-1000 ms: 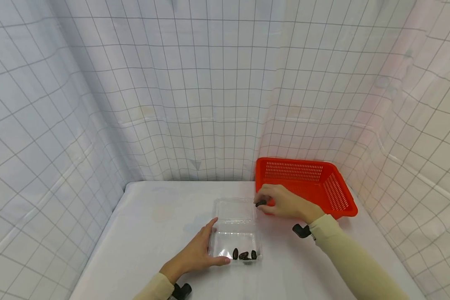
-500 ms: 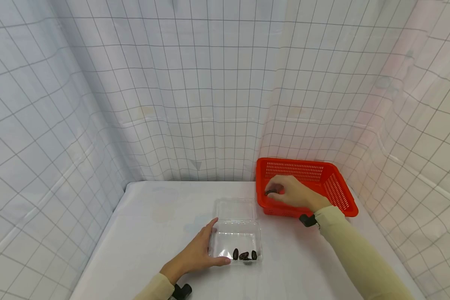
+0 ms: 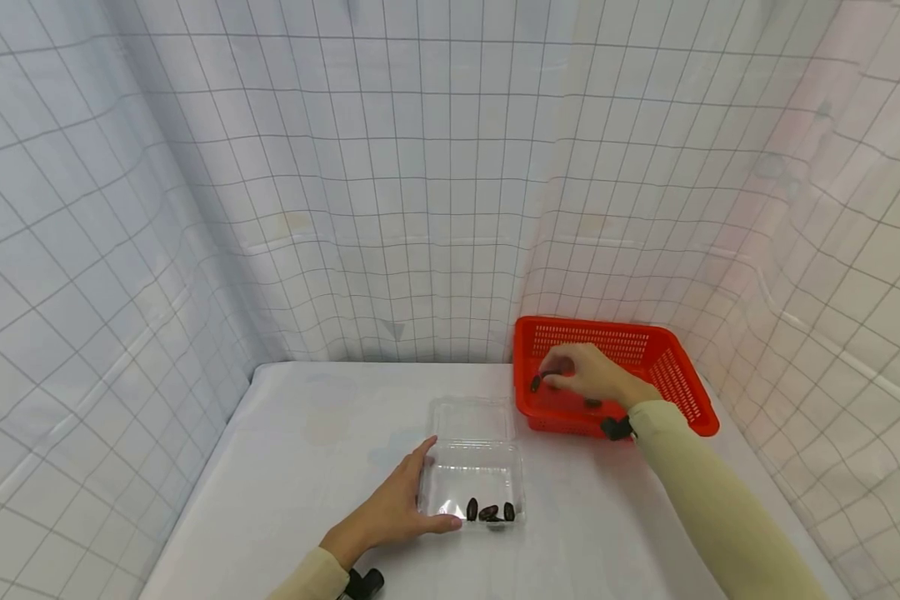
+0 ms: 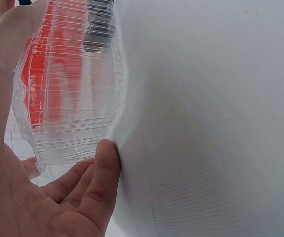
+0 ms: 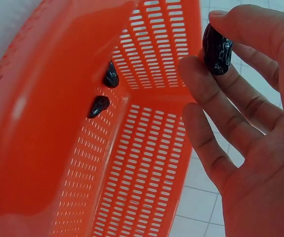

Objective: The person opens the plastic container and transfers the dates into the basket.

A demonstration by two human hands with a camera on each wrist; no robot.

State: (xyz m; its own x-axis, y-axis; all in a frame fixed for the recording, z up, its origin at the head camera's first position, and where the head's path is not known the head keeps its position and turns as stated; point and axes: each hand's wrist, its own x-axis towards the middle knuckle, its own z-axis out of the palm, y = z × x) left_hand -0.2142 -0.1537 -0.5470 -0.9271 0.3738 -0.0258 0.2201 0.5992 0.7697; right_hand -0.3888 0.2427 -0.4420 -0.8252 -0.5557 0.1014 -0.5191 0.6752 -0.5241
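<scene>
My right hand [image 3: 587, 372] is over the red basket [image 3: 528, 410], pinching a dark date [image 5: 217, 49] between thumb and fingers. In the right wrist view, two more dark dates, one [image 5: 110, 74] above the other [image 5: 100, 106], lie inside the basket. A dark date [image 3: 592, 403] also shows near my right wrist in the head view. At the table's centre sits a clear plastic clamshell box [image 3: 461, 482] with its lid [image 3: 471, 419] folded back. Several dark dates [image 3: 489, 512] lie along its near side. My left hand [image 3: 395, 505] touches the box's left side, fingers extended and thumb along the near edge.
A white cloth covers the table [image 3: 330, 417]. White curtains with a grid pattern [image 3: 390, 208] enclose the back and both sides. The red basket stands at the right rear, close to the curtain.
My right hand has moved from beside the box's lid rightward and back, to over the basket. A date inside the basket is now visible below the wrist. My left hand and the box stay put.
</scene>
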